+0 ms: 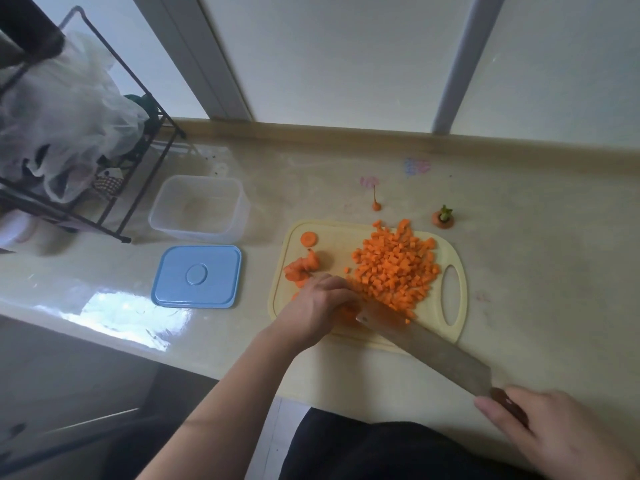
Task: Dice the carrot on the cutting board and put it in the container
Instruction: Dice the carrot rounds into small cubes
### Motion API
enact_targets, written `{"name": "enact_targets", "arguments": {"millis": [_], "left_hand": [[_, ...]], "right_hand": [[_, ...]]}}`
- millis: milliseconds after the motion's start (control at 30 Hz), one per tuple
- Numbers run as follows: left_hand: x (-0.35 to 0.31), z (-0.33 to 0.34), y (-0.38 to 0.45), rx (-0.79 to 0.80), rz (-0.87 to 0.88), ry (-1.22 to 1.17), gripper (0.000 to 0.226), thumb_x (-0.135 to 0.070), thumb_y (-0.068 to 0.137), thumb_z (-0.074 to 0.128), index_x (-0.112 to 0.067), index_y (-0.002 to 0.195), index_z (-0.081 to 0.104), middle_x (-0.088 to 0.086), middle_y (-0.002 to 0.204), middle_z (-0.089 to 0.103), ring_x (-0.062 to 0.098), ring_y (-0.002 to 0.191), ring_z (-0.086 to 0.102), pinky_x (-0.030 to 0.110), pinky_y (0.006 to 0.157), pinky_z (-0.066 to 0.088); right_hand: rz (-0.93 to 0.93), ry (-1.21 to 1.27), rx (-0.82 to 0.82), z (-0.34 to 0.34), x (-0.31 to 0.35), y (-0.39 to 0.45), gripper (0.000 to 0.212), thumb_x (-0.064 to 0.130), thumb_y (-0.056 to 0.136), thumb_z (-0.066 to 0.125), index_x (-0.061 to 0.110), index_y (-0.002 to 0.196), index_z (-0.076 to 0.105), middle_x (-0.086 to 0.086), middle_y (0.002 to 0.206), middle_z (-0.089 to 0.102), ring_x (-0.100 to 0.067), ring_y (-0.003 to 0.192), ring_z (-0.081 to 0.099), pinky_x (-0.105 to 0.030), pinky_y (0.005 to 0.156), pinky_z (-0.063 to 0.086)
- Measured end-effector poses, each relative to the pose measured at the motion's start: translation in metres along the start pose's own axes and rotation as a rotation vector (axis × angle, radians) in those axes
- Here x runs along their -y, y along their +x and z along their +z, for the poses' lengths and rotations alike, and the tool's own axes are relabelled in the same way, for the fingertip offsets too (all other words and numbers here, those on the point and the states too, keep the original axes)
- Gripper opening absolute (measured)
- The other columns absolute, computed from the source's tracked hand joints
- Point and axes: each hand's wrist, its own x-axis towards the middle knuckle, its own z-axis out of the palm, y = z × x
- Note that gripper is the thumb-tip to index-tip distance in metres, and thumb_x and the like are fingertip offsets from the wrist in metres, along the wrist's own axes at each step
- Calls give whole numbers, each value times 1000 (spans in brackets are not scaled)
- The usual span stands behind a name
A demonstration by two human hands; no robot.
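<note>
While the right hand (pixel 540 431) grips the knife (pixel 429 351) handle at the near counter (pixel 536 271) edge, the left hand (pixel 322 306) curls over carrot pieces on the cutting board (pixel 453 327). Diced carrot (pixel 394 268) fills the board's right part; slices (pixel 301 268) lie left. Farther left, well apart, stand the lid (pixel 197 277) and open container (pixel 201 207).

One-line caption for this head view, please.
Left hand steadies carrot pieces while the right hand chops with a knife beside diced carrot; container empty.
</note>
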Motion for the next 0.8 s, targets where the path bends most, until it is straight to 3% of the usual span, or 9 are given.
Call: {"name": "enact_targets", "arguments": {"millis": [100, 200, 300, 433, 533, 700, 800], "left_hand": [[9, 0, -9, -70, -34, 66, 33, -2, 79, 65, -16, 107, 75, 1, 104, 70, 29, 93, 62, 45, 81, 50], [12, 0, -16, -66, -15, 99, 24, -22, 85, 63, -23, 107, 74, -1, 95, 66, 25, 91, 58, 40, 81, 45], [13, 5, -16, -79, -12, 111, 24, -30, 88, 57, -25, 103, 76, -4, 89, 64, 22, 88, 55, 34, 80, 38], [12, 9, -15, -105, -24, 118, 14, -19, 85, 68, -22, 97, 76, -6, 90, 67, 21, 85, 56, 31, 77, 35], [12, 11, -16, -102, -28, 90, 26, -3, 76, 79, -20, 96, 74, -6, 87, 67, 22, 80, 59, 36, 74, 40], [9, 12, -13, -95, 9, 7, 22, 0, 81, 72, -12, 100, 75, 3, 88, 71, 26, 77, 65, 36, 71, 50], [4, 9, -14, -125, 36, -36, 17, -3, 87, 64, -7, 99, 76, 7, 96, 72, 24, 83, 66, 31, 76, 50]], "right_hand": [[37, 115, 8, -2, 5, -1, 98, 104, 54, 12, 14, 62, 48, -1, 49, 49, -10, 48, 47, -22, 53, 41], [42, 209, 4, -5, 13, 0, 99, 104, 53, 14, 11, 65, 45, 4, 46, 34, -10, 46, 34, -22, 49, 34], [68, 275, 12, -8, 20, 2, 102, 105, 51, 15, 8, 64, 46, 5, 47, 37, -7, 46, 35, -22, 50, 36], [92, 329, 22, -11, 25, 5, 103, 106, 49, 17, 8, 65, 45, 2, 48, 40, -7, 47, 35, -26, 51, 36], [97, 332, 26, -11, 26, 6, 101, 106, 48, 17, 11, 66, 45, 2, 48, 40, -8, 47, 36, -30, 53, 38], [94, 325, 42, -7, 21, 9, 105, 106, 49, 15, 7, 65, 48, 3, 49, 43, -8, 48, 38, -34, 62, 48], [86, 340, 44, -5, 20, 10, 104, 106, 50, 15, 8, 66, 48, 3, 48, 42, -7, 48, 38, -33, 63, 47]]}}
